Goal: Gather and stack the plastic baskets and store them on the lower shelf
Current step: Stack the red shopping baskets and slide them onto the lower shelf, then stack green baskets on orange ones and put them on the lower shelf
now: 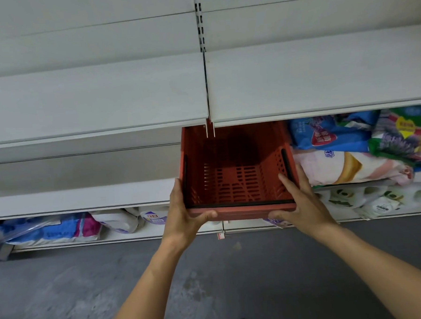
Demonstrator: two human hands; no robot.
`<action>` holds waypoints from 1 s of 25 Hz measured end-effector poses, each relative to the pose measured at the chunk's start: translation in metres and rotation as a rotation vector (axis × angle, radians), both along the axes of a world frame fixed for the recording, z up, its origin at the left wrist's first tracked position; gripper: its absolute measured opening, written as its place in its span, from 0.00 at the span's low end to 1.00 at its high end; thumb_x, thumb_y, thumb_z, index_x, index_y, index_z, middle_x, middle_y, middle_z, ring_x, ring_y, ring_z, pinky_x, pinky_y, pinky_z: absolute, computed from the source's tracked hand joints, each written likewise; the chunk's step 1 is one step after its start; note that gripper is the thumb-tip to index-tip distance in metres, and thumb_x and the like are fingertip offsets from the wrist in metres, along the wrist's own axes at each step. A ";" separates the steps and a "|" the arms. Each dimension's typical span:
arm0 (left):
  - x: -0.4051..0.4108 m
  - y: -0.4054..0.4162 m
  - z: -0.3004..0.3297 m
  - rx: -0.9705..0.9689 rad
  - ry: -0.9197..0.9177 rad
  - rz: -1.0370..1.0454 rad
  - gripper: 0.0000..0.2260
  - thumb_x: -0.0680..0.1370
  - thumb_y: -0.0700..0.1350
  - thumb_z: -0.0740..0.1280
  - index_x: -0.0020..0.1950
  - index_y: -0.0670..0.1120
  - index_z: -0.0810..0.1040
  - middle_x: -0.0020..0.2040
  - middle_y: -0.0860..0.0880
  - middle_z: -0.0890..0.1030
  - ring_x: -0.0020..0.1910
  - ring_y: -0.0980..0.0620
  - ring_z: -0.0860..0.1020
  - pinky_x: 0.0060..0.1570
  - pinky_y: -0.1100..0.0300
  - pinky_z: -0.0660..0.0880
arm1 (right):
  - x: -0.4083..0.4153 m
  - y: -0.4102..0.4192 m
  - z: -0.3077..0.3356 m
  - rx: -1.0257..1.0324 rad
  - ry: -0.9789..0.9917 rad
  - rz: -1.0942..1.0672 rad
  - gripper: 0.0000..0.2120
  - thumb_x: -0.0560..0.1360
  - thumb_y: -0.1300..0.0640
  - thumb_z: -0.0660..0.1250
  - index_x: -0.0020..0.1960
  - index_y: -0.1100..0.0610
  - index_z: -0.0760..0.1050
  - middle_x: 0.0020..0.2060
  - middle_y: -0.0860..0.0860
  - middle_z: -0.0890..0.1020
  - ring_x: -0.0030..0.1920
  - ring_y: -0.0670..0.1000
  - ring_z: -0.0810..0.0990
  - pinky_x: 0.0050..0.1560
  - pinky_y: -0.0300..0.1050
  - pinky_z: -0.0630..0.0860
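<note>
We hold the red basket at the shelf

Our left hand (183,209) and right hand (302,201) grip the near corners of the red basket (237,172), one on each side so it stays level. The fingers (287,182) curl over the rim, thumbs on the front edge. The basket's far end is tucked under a white shelf (322,80), beside the soft packs (351,164). We think two hands help it slide straight.

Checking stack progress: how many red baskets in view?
1. The red basket is held at its near corners by the left hand and right hand, partly under a shelf. Nested ones may be hidden.
</note>
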State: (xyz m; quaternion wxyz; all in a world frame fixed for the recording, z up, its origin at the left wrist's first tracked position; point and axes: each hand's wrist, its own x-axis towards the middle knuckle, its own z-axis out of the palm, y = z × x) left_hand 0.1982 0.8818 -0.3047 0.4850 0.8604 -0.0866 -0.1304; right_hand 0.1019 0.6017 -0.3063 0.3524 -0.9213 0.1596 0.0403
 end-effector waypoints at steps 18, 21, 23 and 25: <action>-0.074 -0.210 0.189 -0.113 -0.296 -0.300 0.22 0.76 0.51 0.71 0.70 0.51 0.75 0.65 0.57 0.79 0.65 0.61 0.75 0.67 0.54 0.73 | -0.116 -0.134 0.177 -0.097 -0.525 -0.333 0.21 0.75 0.57 0.69 0.68 0.52 0.73 0.69 0.45 0.70 0.69 0.43 0.66 0.63 0.28 0.62; -0.089 -0.296 0.213 -0.244 -0.256 -0.338 0.18 0.77 0.48 0.70 0.67 0.54 0.75 0.64 0.56 0.79 0.64 0.58 0.77 0.63 0.52 0.77 | -0.145 -0.214 0.199 -0.069 -0.672 -0.414 0.19 0.76 0.56 0.68 0.66 0.49 0.73 0.67 0.44 0.72 0.68 0.42 0.68 0.66 0.38 0.68; -0.101 -0.356 0.227 -0.307 -0.248 -0.362 0.18 0.78 0.48 0.69 0.68 0.55 0.74 0.63 0.55 0.80 0.63 0.56 0.78 0.57 0.57 0.79 | -0.160 -0.271 0.211 -0.052 -0.752 -0.448 0.19 0.77 0.56 0.66 0.68 0.49 0.72 0.66 0.44 0.72 0.67 0.44 0.71 0.65 0.48 0.72; -0.117 -0.419 0.241 -0.326 -0.264 -0.371 0.19 0.79 0.48 0.68 0.70 0.52 0.73 0.62 0.54 0.79 0.61 0.58 0.78 0.50 0.71 0.77 | -0.176 -0.328 0.228 -0.008 -0.788 -0.484 0.21 0.77 0.55 0.66 0.69 0.47 0.69 0.65 0.45 0.72 0.64 0.43 0.73 0.60 0.44 0.74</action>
